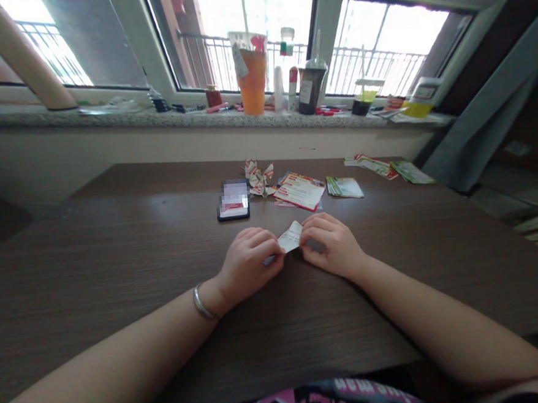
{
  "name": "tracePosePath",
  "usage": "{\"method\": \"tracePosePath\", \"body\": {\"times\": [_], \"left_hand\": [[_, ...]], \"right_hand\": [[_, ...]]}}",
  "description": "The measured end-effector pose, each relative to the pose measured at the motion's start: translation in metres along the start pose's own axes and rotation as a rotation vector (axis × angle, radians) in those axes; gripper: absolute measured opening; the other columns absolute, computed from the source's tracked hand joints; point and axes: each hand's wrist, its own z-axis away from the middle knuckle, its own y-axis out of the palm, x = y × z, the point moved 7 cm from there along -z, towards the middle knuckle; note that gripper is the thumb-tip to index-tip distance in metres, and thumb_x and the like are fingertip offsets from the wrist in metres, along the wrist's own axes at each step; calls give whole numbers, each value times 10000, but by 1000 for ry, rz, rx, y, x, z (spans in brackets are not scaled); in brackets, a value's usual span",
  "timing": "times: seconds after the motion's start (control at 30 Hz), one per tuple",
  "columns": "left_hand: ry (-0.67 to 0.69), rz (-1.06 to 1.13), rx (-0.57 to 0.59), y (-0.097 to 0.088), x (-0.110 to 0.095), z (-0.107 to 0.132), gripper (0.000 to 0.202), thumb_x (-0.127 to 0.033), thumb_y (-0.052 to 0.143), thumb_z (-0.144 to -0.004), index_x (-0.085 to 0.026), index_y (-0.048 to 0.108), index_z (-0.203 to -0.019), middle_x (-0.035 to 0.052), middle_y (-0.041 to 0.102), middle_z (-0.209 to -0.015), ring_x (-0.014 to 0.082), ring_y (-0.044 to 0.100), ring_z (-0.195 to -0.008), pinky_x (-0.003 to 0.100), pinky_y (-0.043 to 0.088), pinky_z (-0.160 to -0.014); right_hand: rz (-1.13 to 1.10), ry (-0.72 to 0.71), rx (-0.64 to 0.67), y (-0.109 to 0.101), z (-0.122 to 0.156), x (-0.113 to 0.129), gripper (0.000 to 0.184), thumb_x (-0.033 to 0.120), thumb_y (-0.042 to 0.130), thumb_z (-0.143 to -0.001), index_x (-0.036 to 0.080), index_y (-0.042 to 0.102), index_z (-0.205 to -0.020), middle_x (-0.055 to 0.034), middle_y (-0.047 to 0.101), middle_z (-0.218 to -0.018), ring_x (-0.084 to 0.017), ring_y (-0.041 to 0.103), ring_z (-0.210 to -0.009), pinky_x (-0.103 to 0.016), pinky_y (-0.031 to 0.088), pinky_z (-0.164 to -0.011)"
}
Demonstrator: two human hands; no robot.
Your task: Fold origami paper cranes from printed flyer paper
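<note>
Between my two hands is a small folded piece of white printed paper (290,237), held just above the dark wooden table (173,276). My left hand (254,256), with a silver bangle on its wrist, pinches the paper's left end. The right end sits between the fingertips of my right hand (329,241). Parts of the paper are hidden behind my fingers. Beyond my left hand lies a phone (233,200) with its screen lit. Beside the phone are folded paper pieces (259,179) in white and red, and a stack of printed sheets (299,191).
Farther right lie a small pile of cards (344,187), red-and-white paper strips (371,165) and green leaflets (412,172). Along the stone windowsill (152,116) stand a large cup of orange drink (251,74), a dark drink cup (311,87) and several small items. A grey curtain (487,100) hangs at right.
</note>
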Motion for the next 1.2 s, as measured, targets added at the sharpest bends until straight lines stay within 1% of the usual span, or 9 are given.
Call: {"method": "tracePosePath", "body": {"times": [0.2,0.33,0.53,0.63,0.77,0.87,0.97,1.13,1.2], "left_hand": [[-11,10,-5,-1,2,1,104,-154,593,-822,-192,595,-725,12,635,-754,140,572,-708,294,458,-709],[-35,18,-43,-3,5,1,100,-145,607,-814,-190,584,-727,8,626,-751,134,560,-696,280,446,-684],[-20,29,-57,-4,4,1,97,-128,621,-804,-183,587,-732,8,623,-744,136,560,-697,276,441,-683],[-20,34,-53,-4,3,0,90,-127,617,-809,-181,590,-742,8,624,-747,133,559,-694,275,441,-683],[-19,25,-69,-5,4,1,97,-129,615,-815,-180,584,-738,8,615,-747,133,554,-695,269,439,-675],[-17,22,-79,-5,4,1,93,-126,617,-813,-179,588,-743,9,612,-750,136,555,-703,270,439,-677],[-7,21,-73,-5,3,1,85,-132,619,-817,-179,594,-751,11,617,-756,136,554,-702,272,437,-679],[-12,-5,-40,-3,4,0,107,-143,609,-828,-174,585,-728,16,612,-742,140,541,-693,277,432,-674],[-1,-28,-16,-2,3,0,107,-149,603,-835,-173,587,-732,20,615,-744,145,536,-697,284,430,-678]], "right_hand": [[23,-7,14,-1,0,0,98,131,575,-814,213,628,-819,-50,675,-876,-197,601,-885,-356,513,-831],[47,1,34,-1,1,-1,81,169,564,-862,213,632,-852,-59,666,-901,-198,596,-892,-358,505,-835],[71,9,18,-2,0,0,69,137,578,-818,195,614,-810,-56,667,-871,-201,593,-884,-344,500,-826],[91,-2,32,-2,-1,1,76,136,561,-825,194,607,-806,-59,667,-882,-203,590,-896,-346,497,-835],[94,27,34,-3,0,0,71,159,557,-848,200,612,-829,-58,671,-895,-202,591,-893,-346,497,-834],[97,26,27,-3,0,0,76,139,566,-826,200,606,-805,-56,669,-877,-204,592,-888,-343,498,-827],[99,15,29,-3,0,1,79,135,563,-821,200,602,-799,-60,668,-884,-208,593,-900,-348,497,-834],[52,54,14,-4,2,-2,70,165,569,-849,202,618,-882,-57,675,-906,-202,593,-908,-353,496,-848],[40,40,6,-5,1,1,68,184,588,-849,198,627,-903,-62,678,-907,-204,593,-902,-354,498,-838]]}}
